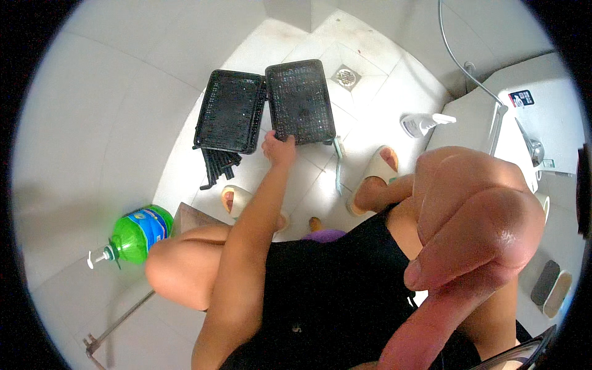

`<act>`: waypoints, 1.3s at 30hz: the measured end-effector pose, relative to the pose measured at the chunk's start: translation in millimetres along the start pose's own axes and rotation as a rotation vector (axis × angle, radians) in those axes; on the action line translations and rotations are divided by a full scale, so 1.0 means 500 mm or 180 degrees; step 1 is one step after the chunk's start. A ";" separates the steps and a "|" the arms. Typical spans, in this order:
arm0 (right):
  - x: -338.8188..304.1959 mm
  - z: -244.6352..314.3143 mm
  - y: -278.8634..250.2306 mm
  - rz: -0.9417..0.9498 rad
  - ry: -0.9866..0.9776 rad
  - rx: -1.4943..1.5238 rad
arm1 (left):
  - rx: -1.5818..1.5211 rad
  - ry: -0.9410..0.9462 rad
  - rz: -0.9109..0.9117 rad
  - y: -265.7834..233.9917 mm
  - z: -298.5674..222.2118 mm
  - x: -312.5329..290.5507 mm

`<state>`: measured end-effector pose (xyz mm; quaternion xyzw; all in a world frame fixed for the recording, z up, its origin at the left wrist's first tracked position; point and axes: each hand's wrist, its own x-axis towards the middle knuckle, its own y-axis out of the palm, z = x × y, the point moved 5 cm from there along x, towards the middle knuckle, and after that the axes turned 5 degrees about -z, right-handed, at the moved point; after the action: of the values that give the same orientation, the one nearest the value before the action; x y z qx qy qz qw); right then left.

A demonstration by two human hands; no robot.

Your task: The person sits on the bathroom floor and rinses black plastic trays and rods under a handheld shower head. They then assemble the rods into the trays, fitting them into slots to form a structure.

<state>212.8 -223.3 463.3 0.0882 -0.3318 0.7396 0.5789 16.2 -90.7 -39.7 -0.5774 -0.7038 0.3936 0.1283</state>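
While my left hand (pixel 279 150) has the near left corner of a black plastic mesh tray (pixel 300 102) pinched, fingers narrow on the rim, my right hand (pixel 478 213) is up super close to the camera, curled into a loose fist, and I can't tell if anything's tucked in it. So, the tray: rectangular, rounded corners, raised rim, fine grid across the bottom, and pale specks dotted all over (drops or dirt, can't tell). It's on the white tiled floor (pixel 370 108), toward the far edge, just left of a metal floor drain (pixel 346 78). A matching tray (pixel 231 111) sits right beside it, nearer the floor's left edge, with a bunch of black tubes (pixel 220 166) at its near edge. Teal-handled brush (pixel 338 174) is just off mine's near right corner.
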 end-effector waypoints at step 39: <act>-0.071 -0.002 0.005 -0.0768 0.0971 0.0455 | 0.0061 0.0782 0.0025 -0.085 0.190 0.035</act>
<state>221.7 -251.1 443.3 0.0551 -0.1739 0.6914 0.6991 -79.5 -114.0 -77.1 -0.6227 -0.6767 0.3270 0.2175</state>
